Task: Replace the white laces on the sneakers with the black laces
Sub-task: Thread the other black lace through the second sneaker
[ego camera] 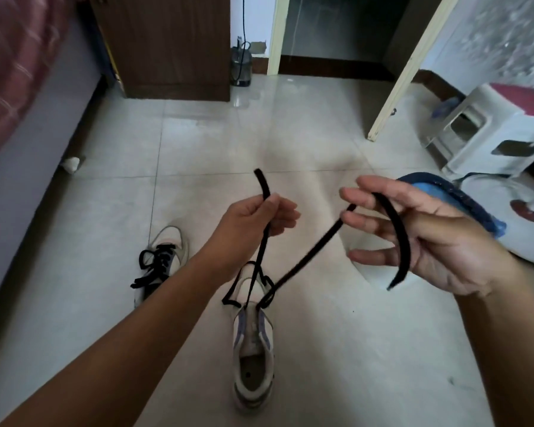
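Your left hand (261,218) pinches one end of the black lace (309,252); your right hand (420,235), fingers spread, carries the other (draped). The sneaker (253,349) lies at 6 o'clock, toe away.

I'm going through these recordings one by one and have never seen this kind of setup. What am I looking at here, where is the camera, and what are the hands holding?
There is no machine here: a person works with two bare hands, and the single picture comes from a wide-angle camera worn on their head, looking forward and down.

The left hand pinches one end of a black lace, its fingers curled round it. The other end lies across the right hand, whose fingers are spread and nearly straight. Both strands run down to the near sneaker on the tiled floor, where the lace is threaded only through its front eyelets.

A second sneaker lies further left, already laced in black. Further back stand a brown cabinet and, at the right, a white plastic stool. No white laces are visible.
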### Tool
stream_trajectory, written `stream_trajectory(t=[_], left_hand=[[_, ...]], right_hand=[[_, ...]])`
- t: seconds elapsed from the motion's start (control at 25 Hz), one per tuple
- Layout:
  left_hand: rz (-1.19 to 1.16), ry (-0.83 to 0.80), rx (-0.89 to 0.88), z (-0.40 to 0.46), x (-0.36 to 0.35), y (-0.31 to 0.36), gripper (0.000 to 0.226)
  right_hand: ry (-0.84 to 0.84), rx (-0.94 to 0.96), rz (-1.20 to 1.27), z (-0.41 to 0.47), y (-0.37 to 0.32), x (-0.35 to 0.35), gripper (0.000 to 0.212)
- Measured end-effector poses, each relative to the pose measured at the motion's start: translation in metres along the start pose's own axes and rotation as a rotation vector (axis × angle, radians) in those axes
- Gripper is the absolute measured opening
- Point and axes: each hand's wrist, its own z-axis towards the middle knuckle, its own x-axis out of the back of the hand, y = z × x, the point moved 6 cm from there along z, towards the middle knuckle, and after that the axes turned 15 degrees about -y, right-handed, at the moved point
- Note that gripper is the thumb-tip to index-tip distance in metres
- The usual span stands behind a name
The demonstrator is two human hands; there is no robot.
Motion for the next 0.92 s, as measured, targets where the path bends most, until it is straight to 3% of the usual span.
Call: stream_trajectory(t=[0.08,0.2,0.32,0.4,0.52,0.64,0.72,0.8,0.92], left_hand=[[0.081,0.067,-0.053,0.000,0.007,0.016,0.032],[0.074,0.042,-0.052,-0.003,0.008,0.029,0.030],[0.056,-0.001,-0.037,-0.010,0.004,0.031,0.029],[0.097,0.002,-0.047,-0.013,0.000,0.031,0.029],[0.108,0.035,-0.048,-0.016,-0.002,0.025,0.024],[0.058,0.072,-0.016,-0.023,-0.001,0.012,0.018],[0.005,0.114,0.026,-0.028,0.003,-0.001,0.018],[-0.020,0.156,0.069,-0.031,0.007,-0.013,0.018],[-0.049,0.198,0.118,-0.033,0.015,-0.028,0.014]], right_hand=[[0.080,0.028,-0.286,-0.004,0.002,-0.007,0.035],[0.460,0.047,-0.709,-0.006,-0.006,-0.001,0.009],[0.721,-0.041,-0.938,0.001,0.000,0.012,0.024],[0.731,-0.013,-0.708,0.013,0.020,0.017,0.022],[0.629,0.041,-0.120,0.036,0.058,0.010,0.025],[0.546,-0.017,0.294,0.051,0.082,0.005,0.023],[0.539,-0.100,0.278,0.053,0.095,0.007,0.033],[0.504,-0.212,0.040,0.053,0.110,0.003,0.035],[0.480,-0.242,-0.141,0.056,0.123,-0.005,0.020]])
